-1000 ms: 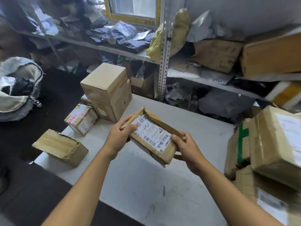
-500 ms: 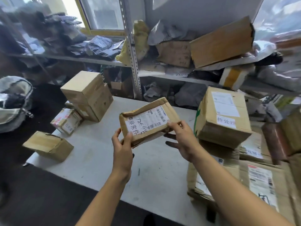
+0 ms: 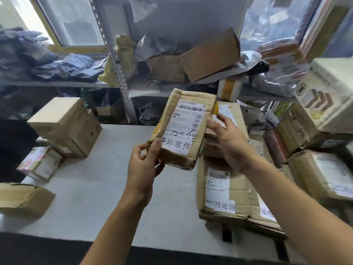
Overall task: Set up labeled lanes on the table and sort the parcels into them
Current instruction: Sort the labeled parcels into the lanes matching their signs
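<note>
Fingers [image 3: 152, 148] of the left hand [image 3: 142, 169] are curled round the near left corner of a flat cardboard parcel [image 3: 183, 131], thumb on its top face beside a white sticker with handwritten characters. That parcel is held in the air above the worktop [image 3: 95, 197], tilted, its long side running away from the person, its printed shipping label facing up. Near its right edge the right hand [image 3: 227, 142] has its fingers mostly straight and spread; whether they touch the parcel or sit just beside it cannot be told.

Below the held parcel and to its right, a wide flat box [image 3: 229, 197] lies on the worktop's right side with a white label and a handwritten sticker on top; a second box [image 3: 231, 119] stands behind it, partly hidden by the right hand. Left of the held parcel, near the worktop's left edge, lie a crumpled brown box [image 3: 23, 199], then a small box with a red and white label [image 3: 40, 162], then a taller plain carton [image 3: 65, 127]. Right of the held parcel, off the worktop, more cartons [image 3: 322, 173] are piled up. Beyond it, metal shelves [image 3: 118, 73] carry grey bags and brown boxes.
</note>
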Tool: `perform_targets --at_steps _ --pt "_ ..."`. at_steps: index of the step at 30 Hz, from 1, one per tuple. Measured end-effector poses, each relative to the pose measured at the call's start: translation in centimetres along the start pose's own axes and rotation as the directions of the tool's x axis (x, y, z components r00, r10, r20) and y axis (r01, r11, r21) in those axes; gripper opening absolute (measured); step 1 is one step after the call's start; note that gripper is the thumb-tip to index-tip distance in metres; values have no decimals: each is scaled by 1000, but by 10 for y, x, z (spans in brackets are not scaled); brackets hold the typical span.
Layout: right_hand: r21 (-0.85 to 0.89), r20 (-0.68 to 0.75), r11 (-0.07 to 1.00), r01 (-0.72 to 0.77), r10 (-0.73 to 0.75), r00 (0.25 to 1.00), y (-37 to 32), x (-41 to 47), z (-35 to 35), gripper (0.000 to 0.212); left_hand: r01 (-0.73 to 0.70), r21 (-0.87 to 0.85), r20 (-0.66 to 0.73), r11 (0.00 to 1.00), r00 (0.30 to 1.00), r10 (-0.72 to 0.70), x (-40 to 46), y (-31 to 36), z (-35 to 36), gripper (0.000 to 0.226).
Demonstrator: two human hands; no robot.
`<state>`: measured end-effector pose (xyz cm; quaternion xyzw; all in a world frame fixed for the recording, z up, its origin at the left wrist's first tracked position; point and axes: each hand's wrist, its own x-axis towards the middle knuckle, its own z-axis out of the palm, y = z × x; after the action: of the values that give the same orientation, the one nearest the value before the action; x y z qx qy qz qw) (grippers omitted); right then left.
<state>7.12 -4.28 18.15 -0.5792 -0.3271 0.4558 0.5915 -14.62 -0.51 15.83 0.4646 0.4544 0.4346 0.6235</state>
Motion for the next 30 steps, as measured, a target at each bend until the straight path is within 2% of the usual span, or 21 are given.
perform_targets --at_steps 2,4,7,10,12,18,25,30 --pt "25 74 1000 -6 4 997 -4 -15 -17 67 -7 -22 17 1000 1000 8 -13 -2 28 67" --pt "-11 99 1000 3 -2 995 -10 -30 -40 59 -5 28 52 1000 999 3 -24 -6 55 69" --pt "-3 7 1000 17 -17 1000 -22 -44 -83 46 4 135 124 991 992 -21 -34 -13 92 78" --pt "-9 -67 1000 24 -25 997 -30 -53 -132 43 14 126 179 992 983 -36 -41 -18 134 83" --pt "-25 -84 999 25 -27 996 -32 -60 -166 42 -2 120 222 993 975 -25 -49 -22 167 75" --pt "-25 -36 1000 -14 13 999 -46 -85 -287 24 -135 253 276 958 959 62 -92 -36 279 58" --pt "-70 23 997 -28 29 999 -59 -115 -386 34 -124 317 302 940 953 24 -134 -49 367 64" --pt "-148 -3 987 -55 55 998 -63 -132 -428 26 -113 362 376 925 926 -34 -148 -58 397 75"
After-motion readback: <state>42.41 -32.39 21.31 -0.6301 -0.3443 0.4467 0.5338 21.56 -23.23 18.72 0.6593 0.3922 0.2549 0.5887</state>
